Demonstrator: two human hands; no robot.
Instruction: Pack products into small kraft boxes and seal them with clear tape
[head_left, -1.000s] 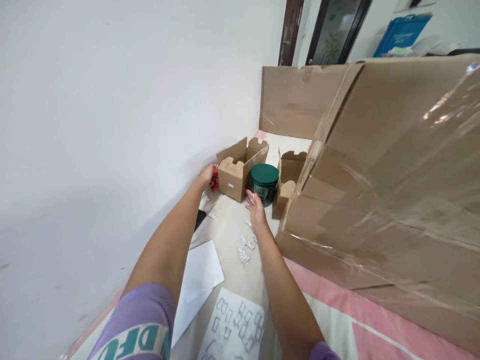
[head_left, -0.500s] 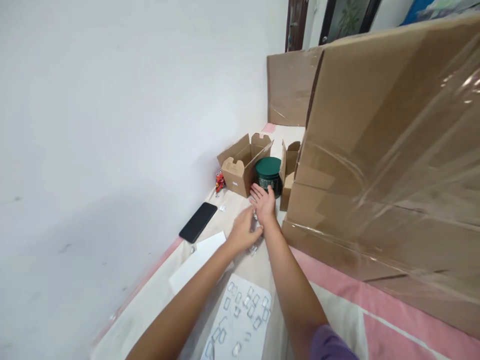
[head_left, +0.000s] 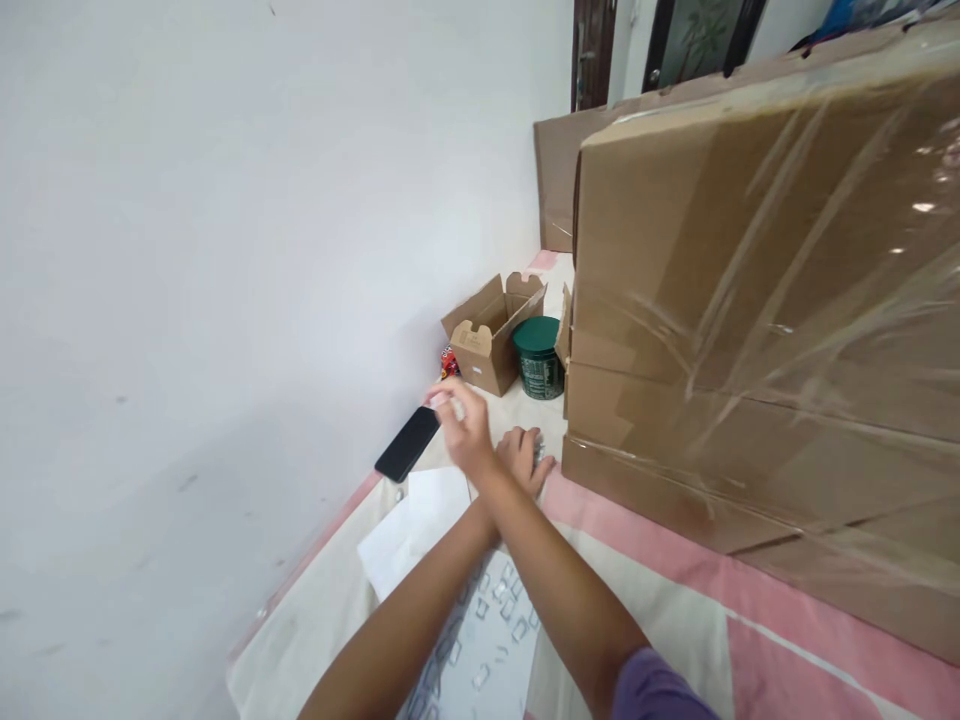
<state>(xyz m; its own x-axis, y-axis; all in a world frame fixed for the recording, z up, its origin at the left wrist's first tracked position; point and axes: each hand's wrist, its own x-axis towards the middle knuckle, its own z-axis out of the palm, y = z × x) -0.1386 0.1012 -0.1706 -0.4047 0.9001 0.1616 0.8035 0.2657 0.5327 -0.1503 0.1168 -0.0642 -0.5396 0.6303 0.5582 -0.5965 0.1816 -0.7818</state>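
My forearms are crossed, the right one over the left. My right hand (head_left: 463, 425) is raised over the near side of the bed by the black phone (head_left: 409, 444), its fingertips pinched together around a small whitish bit, too blurred to name. My left hand (head_left: 523, 458) rests low on the cloth near the big carton, fingers curled by a small clear, shiny piece (head_left: 538, 450), partly hidden. Beneath my forearms lies a white sheet (head_left: 487, 650) covered with several small grey-outlined rectangles. Plain white papers (head_left: 409, 525) lie left of my left forearm.
Ahead stand an open small cardboard box (head_left: 480, 370) and a green lidded tub (head_left: 538, 362). A red patterned item (head_left: 448, 362) is tucked between box and wall (head_left: 262, 250). A large taped carton (head_left: 712, 350) blocks the right side. Pink and cream cloth (head_left: 675, 590) lies underneath.
My right hand has swung left across my left arm toward the phone, its spread fingers closing to a pinch. My left hand has shifted right. The view has turned slightly.
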